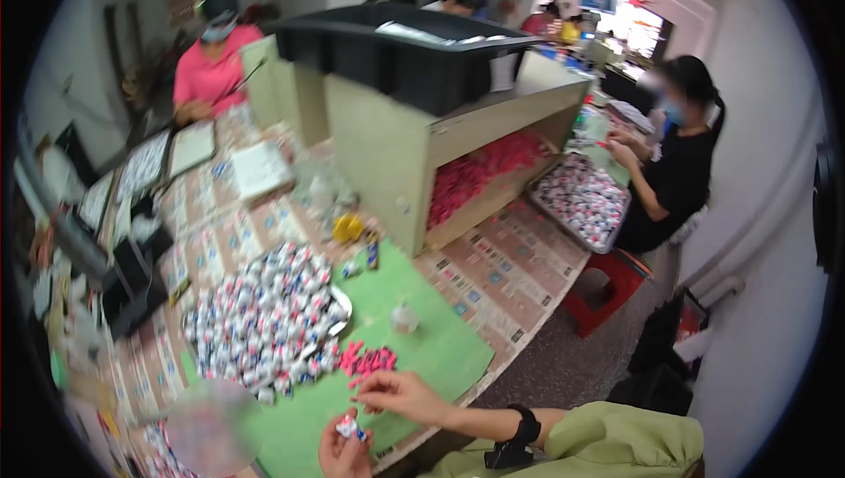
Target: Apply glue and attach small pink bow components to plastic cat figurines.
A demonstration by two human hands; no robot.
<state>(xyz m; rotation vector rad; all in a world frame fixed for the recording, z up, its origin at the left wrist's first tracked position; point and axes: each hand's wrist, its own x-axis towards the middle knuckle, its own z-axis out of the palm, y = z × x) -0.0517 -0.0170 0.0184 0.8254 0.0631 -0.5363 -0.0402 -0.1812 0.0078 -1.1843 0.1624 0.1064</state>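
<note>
My left hand [341, 453] is low at the table's front edge, its fingers closed around a small white, red and blue wrapped piece [349, 427]. My right hand [400, 393] reaches in from the right just above it, fingertips pinched near a small pink piece. A little heap of pink pieces [370, 360] lies on the green mat [422, 302] just beyond both hands. To the left a big pile of white, red and blue wrapped pieces [260, 315] spills over a tray.
A wooden shelf unit [396, 152] holds red pieces [475, 174] and carries a black bin [396, 47]. A person in pink sits at the far left, a person in black at the right by a tray of wrapped pieces [581, 201]. A red stool [607, 289] stands beside the table.
</note>
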